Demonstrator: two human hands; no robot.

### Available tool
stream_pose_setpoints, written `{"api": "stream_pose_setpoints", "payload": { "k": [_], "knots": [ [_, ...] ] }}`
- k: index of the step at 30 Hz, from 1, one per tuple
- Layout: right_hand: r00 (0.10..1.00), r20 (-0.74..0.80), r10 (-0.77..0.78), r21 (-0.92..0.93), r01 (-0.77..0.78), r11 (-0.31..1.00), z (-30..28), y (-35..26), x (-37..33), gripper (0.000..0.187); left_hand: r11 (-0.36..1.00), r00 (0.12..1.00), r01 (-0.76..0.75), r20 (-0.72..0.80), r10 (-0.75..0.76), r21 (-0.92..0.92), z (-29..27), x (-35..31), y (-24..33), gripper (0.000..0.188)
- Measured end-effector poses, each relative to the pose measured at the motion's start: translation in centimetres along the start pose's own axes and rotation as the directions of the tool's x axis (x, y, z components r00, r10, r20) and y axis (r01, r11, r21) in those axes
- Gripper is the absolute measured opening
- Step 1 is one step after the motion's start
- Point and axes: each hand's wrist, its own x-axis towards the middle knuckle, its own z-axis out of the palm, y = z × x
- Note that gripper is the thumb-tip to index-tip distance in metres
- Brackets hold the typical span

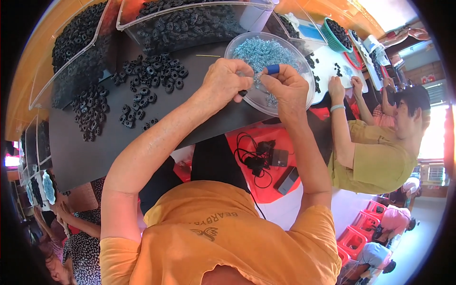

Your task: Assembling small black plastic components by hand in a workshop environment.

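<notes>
1. Your left hand (222,81) is curled shut, fingertips pinched on a small dark part (242,93) at its lower right edge, just over the near rim of the clear round bowl (304,97).
2. Your right hand (286,84) sits right beside the left, almost touching it, thumb and forefinger clamped on a blue-handled tool (272,69) that pokes out above the knuckles.
3. Between the two hands, a small silvery spring (257,78) is caught at the fingertips; which hand grips it, I cannot tell.
4. Just beyond your right hand, the bowl holds a heap of silvery-blue springs (266,51).
5. Left of your left hand, loose black ring-shaped parts (149,76) lie scattered on the dark work mat (95,152).
6. Further off past both hands, clear bins (124,20) are piled with more black parts.
7. Off to your right, another person's hands (344,88) rest at the table edge, well apart from yours.
</notes>
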Motion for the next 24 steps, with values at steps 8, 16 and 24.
{"api": "stream_pose_setpoints", "payload": {
  "k": [8,16,24],
  "knots": [
    [0.998,-0.005,-0.065,0.007,0.065,0.998,0.8,0.1,-0.1,0.014,0.965,0.995,0.09,0.064,-0.077,-0.246,-0.4,-0.4,0.2,0.01],
    [0.988,-0.016,-0.154,0.014,0.154,0.988,1.2,0.4,-0.5,0.012,0.774,0.94,0.342,0.212,-0.269,-0.532,-1.2,-1.2,1.2,0.011],
    [0.844,0.102,-0.526,-0.421,0.516,0.746,1.7,1.2,-1.0,0.015,0.944,0.98,0.195,0.095,-0.176,-0.267,-5.3,-2.2,0.4,0.011]
  ]
}}
